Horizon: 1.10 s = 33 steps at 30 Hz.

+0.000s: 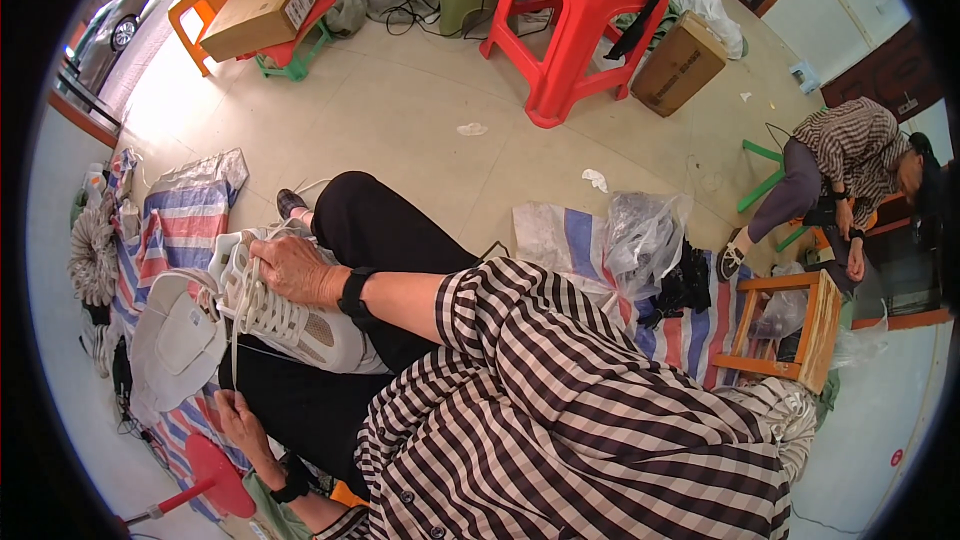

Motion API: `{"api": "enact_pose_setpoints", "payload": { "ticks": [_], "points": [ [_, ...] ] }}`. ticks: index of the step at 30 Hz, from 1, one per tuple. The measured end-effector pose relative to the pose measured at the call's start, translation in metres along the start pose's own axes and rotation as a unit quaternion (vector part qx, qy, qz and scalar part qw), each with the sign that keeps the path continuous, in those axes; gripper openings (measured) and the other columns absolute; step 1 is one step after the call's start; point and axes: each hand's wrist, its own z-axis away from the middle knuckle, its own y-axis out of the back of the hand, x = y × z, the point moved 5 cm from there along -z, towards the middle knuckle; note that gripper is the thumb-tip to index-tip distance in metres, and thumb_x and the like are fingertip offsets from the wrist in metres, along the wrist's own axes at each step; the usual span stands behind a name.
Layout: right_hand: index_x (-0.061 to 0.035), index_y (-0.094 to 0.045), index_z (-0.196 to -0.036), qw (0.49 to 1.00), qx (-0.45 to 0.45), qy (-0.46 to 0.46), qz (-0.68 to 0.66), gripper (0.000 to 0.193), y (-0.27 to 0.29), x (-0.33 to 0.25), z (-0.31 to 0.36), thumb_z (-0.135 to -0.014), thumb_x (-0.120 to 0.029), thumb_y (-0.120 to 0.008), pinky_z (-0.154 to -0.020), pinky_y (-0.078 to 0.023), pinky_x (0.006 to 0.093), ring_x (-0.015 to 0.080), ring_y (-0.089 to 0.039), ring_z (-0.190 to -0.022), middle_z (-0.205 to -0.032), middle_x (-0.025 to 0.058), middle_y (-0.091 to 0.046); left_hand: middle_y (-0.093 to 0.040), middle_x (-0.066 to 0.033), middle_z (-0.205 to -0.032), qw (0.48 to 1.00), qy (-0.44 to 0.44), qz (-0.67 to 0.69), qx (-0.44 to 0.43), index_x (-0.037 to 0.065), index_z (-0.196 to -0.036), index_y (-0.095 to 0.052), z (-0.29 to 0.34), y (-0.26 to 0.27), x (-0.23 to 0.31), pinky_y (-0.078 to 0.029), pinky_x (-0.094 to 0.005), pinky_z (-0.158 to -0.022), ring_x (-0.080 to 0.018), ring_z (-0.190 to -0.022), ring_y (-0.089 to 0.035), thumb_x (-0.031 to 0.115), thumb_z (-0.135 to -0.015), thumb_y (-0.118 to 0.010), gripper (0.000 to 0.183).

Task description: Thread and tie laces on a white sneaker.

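Note:
A pale beige sneaker (325,338) with mesh panels lies on its side across my lap. My right hand (295,270) is closed over its upper by the eyelets, fingers curled at the lacing. From the shoe a white shoelace (234,352) runs down, taut, toward my left hand (242,428), whose fingers are pinched together at its lower end. The exact grip on the lace is small and partly hidden. Left of the sneaker rests a large off-white rounded piece (165,365), its kind unclear. Black bands circle both my wrists.
Striped woven sheeting (185,215) covers the floor at left. A red disc on a rod (218,475) stands beside my left forearm. Clear plastic bags (645,240) and a wooden stool (785,325) are at right, near a seated person (850,160). A red stool (570,30) stands ahead.

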Motion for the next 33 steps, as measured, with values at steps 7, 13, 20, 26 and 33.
{"api": "enact_pose_setpoints", "payload": {
  "ticks": [7, 13, 20, 26, 33],
  "points": [
    [0.0009, -0.062, -0.093, 1.0, 0.004, 0.01, 0.003, 0.017, -0.0009, 0.001, -0.0003, -0.086, -0.011, -0.052, -0.075, -0.05, 0.0508, 0.0429, -0.065, -0.079, -0.078, 0.0251, -0.065, -0.044, -0.0146, -0.077, 1.0, 0.007, 0.007, 0.0, 0.0, -0.092, -0.046, -0.0006, -0.0008, -0.001, -0.041, -0.0377, -0.067, -0.0291, -0.07, -0.044, 0.011, -0.099, -0.054, 0.015],
    [0.0003, -0.062, -0.094, 1.0, 0.001, 0.007, 0.001, 0.016, -0.0019, 0.0024, -0.0007, -0.086, -0.011, -0.052, -0.075, -0.05, 0.0509, 0.0433, -0.065, -0.079, -0.079, 0.0248, -0.065, -0.045, -0.0152, -0.077, 1.0, 0.009, 0.004, 0.0, 0.0, -0.092, -0.046, -0.0002, -0.0007, -0.0005, -0.041, -0.0386, -0.067, -0.0301, -0.07, -0.045, 0.011, -0.099, -0.053, 0.015],
    [-0.0006, -0.062, -0.094, 1.0, 0.008, 0.009, 0.003, 0.016, -0.0014, 0.0014, -0.0004, -0.086, -0.011, -0.053, -0.076, -0.051, 0.0496, 0.0419, -0.066, -0.081, -0.081, 0.0236, -0.066, -0.045, -0.0164, -0.077, 1.0, 0.013, -0.002, -0.006, 0.0, -0.092, -0.046, -0.0006, 0.0, 0.0014, -0.041, -0.0404, -0.067, -0.0325, -0.069, -0.046, 0.012, -0.098, -0.051, 0.015],
    [-0.0001, -0.062, -0.096, 1.0, -0.003, 0.007, 0.009, 0.017, -0.0018, 0.002, -0.0009, -0.086, -0.011, -0.053, -0.077, -0.051, 0.0493, 0.0409, -0.067, -0.081, -0.081, 0.0236, -0.067, -0.044, -0.0159, -0.077, 1.0, 0.011, 0.004, -0.007, 0.0, -0.092, -0.045, -0.0004, -0.0002, 0.0002, -0.04, -0.0396, -0.067, -0.0311, -0.069, -0.044, 0.011, -0.098, -0.051, 0.015],
    [0.0008, -0.061, -0.095, 1.0, -0.003, 0.009, 0.018, 0.017, -0.0033, 0.0033, -0.0011, -0.086, -0.011, -0.053, -0.076, -0.051, 0.0498, 0.0414, -0.066, -0.08, -0.08, 0.0244, -0.066, -0.043, -0.0154, -0.077, 1.0, 0.016, 0.008, -0.007, -0.001, -0.091, -0.046, -0.0005, -0.0013, -0.0012, -0.041, -0.0386, -0.068, -0.0303, -0.071, -0.044, 0.011, -0.099, -0.051, 0.015]
  ]
}}
